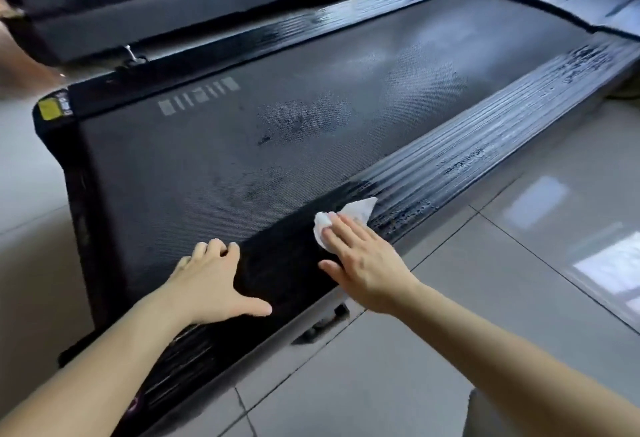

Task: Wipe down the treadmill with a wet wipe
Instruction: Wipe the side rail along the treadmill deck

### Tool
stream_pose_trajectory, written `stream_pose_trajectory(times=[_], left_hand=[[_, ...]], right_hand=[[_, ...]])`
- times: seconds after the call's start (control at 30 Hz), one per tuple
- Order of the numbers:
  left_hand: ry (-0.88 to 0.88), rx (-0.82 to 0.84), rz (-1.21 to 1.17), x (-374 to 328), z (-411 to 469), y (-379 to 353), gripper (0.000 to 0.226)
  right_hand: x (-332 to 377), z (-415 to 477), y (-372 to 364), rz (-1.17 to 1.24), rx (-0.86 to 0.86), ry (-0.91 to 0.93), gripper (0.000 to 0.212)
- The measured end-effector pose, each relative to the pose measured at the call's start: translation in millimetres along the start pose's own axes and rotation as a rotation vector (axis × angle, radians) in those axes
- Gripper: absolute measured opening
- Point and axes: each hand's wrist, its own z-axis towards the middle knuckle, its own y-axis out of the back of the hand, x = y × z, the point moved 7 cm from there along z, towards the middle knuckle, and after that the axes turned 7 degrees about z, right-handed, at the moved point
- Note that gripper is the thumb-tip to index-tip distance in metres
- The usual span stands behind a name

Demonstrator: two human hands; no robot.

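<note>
The treadmill [242, 145] lies flat on the tiled floor [519, 280], running from about seven o'clock up to one o'clock. The wet wipe [360, 209] sits at its near edge where the belt meets the ribbed side rail [485, 166], pinned under the straight, flat fingers of the right hand [363, 256], pressed rather than gripped, while the left hand [214, 277], at eight o'clock from the wipe, grasps nothing and props on bent fingertips, thumb splayed. I'd keep that palm flat, stroke long and overlapping along the rail's grooves toward the streaks at one o'clock, and refold the wipe once it greys.
</note>
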Motion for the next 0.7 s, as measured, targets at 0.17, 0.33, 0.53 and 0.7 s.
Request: stream_pose_trajectory(times=[0.17,0.33,0.53,0.7], left_hand=[[0.068,0.017,0.022,-18,-9,3,0.164],[0.136,-0.003,-0.026,-17,-10,2,0.165],[0.192,-0.015,-0.112,-20,-10,-2,0.153],[0.197,-0.011,-0.175,-19,-13,-9,0.154]], right_hand=[[-62,-36,14,-0.034,-0.162,-0.375,0.071],[47,-46,-16,0.112,-0.159,-0.079,0.067],[1,-59,-7,0.065,-0.250,0.068,0.058],[-74,-60,-2,0.176,-0.409,-0.396,0.060]])
